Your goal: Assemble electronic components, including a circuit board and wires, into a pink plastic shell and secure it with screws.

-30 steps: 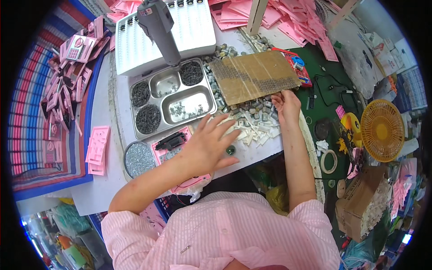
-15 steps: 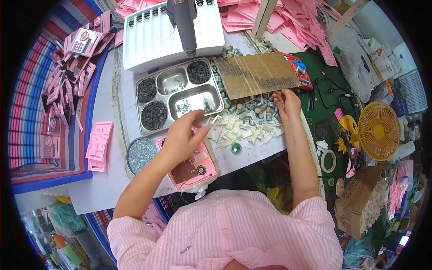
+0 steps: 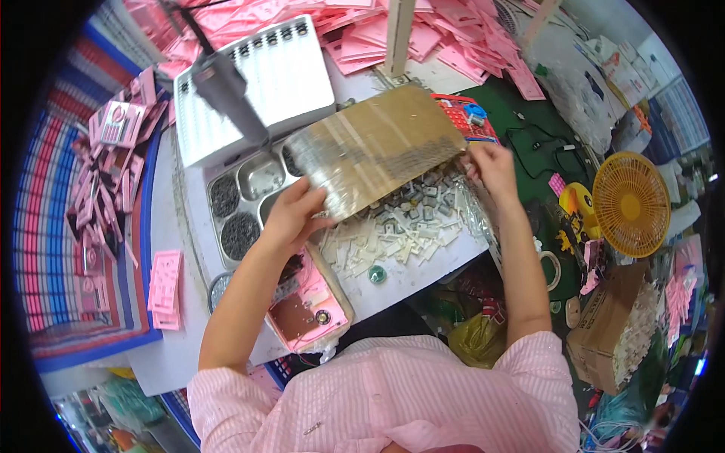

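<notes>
Left hand (image 3: pixel 293 215): fingers pinch the board (image 3: pixel 385 140) at its near-left corner. Right hand (image 3: pixel 492 167): fingers pinch its near-right corner. Board is brown, shiny, spans between both hands over the worktop (image 3: pixel 404 275). Grey patch along its near edge; can't tell what it is. Just near side of board: grey metal parts (image 3: pixel 424 202), then white parts (image 3: pixel 374 248), then green jar (image 3: pixel 377 274). Left of board: steel tray (image 3: pixel 261 175), right part hidden by board, black bits in it. Near-left of board: pink case (image 3: pixel 326 288). Far-left: grey driver (image 3: pixel 226 90), white rack (image 3: pixel 306 83). Far-right: red pack (image 3: pixel 451 113). Beyond board: pink panels (image 3: pixel 472 38).
</notes>
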